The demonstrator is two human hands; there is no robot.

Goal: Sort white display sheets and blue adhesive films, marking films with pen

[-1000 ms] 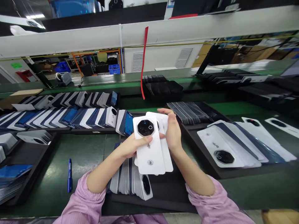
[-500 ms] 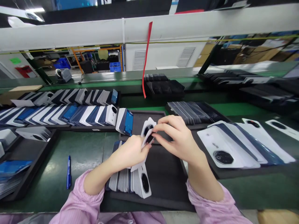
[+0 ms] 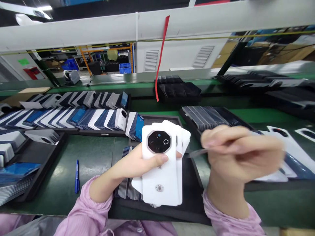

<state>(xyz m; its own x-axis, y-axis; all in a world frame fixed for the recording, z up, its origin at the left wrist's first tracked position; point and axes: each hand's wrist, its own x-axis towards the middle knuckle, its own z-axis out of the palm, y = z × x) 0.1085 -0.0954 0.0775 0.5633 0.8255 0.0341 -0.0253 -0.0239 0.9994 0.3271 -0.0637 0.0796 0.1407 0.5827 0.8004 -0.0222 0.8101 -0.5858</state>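
Note:
My left hand [image 3: 137,164] grips several white phone back panels [image 3: 159,177], slightly fanned, with the thumb across the front one. That panel faces me, its black octagonal camera area at the top and a small round mark low down. To the right, my right hand [image 3: 242,154] is blurred by motion, its fingers pinched on a thin see-through strip of film [image 3: 198,152]. Beneath the held panels lies a black tray [image 3: 190,196]. A row of panels on edge [image 3: 126,188] stands in its left part, partly hidden by my left hand.
Long trays of white and blue panels [image 3: 98,119] stand at the left. A blue pen [image 3: 77,177] lies on the green bench. Loose white panels [image 3: 292,147] lie at the right, partly behind my right hand. A red strap [image 3: 162,55] hangs from the white beam above.
My left hand has turned the panels face-on to the camera. My right hand has moved away to the right, and a clear strip of film now shows in its fingers.

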